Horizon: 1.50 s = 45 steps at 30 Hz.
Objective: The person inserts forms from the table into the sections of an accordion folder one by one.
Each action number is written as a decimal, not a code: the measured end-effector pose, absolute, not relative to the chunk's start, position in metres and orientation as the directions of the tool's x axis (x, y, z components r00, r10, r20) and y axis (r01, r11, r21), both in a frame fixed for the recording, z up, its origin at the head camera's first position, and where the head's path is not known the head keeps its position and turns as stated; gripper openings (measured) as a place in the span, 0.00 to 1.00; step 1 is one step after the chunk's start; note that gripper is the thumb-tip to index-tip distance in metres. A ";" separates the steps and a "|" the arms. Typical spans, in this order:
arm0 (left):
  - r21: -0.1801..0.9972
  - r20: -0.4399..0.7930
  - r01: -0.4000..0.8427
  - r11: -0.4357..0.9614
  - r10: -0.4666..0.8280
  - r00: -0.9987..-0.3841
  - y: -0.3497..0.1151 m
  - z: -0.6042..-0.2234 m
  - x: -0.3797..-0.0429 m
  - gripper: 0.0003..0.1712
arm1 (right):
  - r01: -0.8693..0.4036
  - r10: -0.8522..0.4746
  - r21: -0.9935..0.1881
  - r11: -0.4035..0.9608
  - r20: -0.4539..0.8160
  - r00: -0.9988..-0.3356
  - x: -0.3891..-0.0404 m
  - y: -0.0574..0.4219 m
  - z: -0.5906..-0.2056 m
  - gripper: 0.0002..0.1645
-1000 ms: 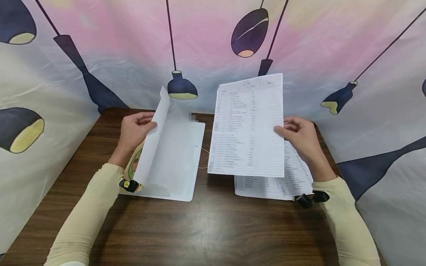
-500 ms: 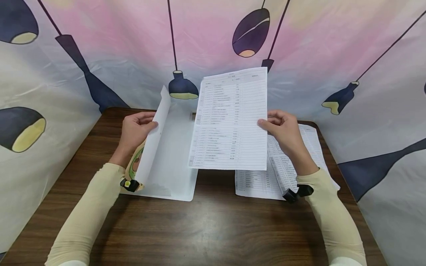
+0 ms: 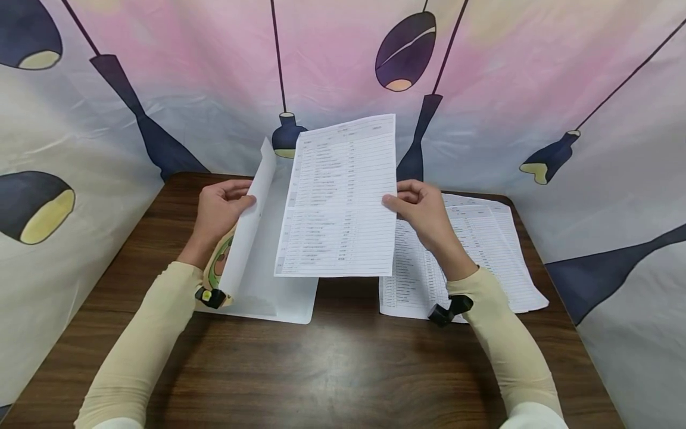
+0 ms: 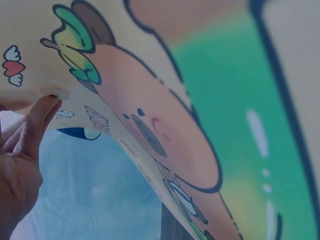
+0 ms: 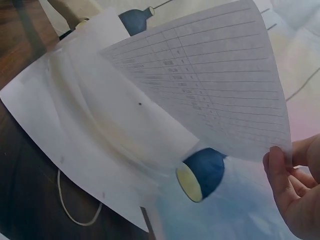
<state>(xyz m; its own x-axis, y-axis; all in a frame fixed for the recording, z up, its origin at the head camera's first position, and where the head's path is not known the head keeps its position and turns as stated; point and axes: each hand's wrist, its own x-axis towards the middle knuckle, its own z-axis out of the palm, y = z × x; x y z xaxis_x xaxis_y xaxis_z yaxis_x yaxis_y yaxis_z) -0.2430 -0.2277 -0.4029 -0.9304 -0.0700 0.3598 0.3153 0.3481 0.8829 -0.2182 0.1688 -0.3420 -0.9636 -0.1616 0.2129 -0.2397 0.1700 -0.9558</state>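
Observation:
On the left of the table lies a folder (image 3: 292, 302), white inside, with its cover raised. My left hand (image 3: 218, 208) pinches the edge of that cover. In the left wrist view, the cover's outer side (image 4: 160, 145) shows a cartoon animal, and the fingertips are at a small clear disc. My right hand (image 3: 423, 208) pinches a printed sheet (image 3: 340, 202) by its right edge, thumb in front. The sheet is upright and overlaps the right part of the folder in the head view. In the right wrist view, the sheet (image 5: 215, 80) hangs curved beside the folder's white inside (image 5: 90, 115).
Several printed papers (image 3: 482, 238) lie overlapping on the right of the brown wooden table (image 3: 332, 369), partly behind my right forearm. A thin cord loop (image 5: 75, 220) sticks out from the folder's edge. Behind the table hangs a cloth (image 3: 343, 53) printed with lamps.
My right hand has moved left with the printed sheet, from above the papers to over the folder's right part. More of the papers shows now. My left hand keeps holding the cover in place.

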 end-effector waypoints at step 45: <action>0.866 0.389 0.344 0.364 -0.057 -0.919 -0.213 -0.371 -0.219 0.18 | -0.146 -0.265 -0.969 0.197 0.091 -0.960 -0.221 0.111 -0.371 0.15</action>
<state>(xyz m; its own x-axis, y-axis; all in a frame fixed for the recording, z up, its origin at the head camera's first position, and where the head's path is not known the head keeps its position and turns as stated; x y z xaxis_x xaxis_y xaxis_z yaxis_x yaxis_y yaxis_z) -0.2185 -0.2132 -0.3715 -0.9194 -0.0575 0.3892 0.3436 0.3643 0.8656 -0.2215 0.1106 -0.3707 -0.9599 -0.2653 0.0908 -0.1461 0.1969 -0.9695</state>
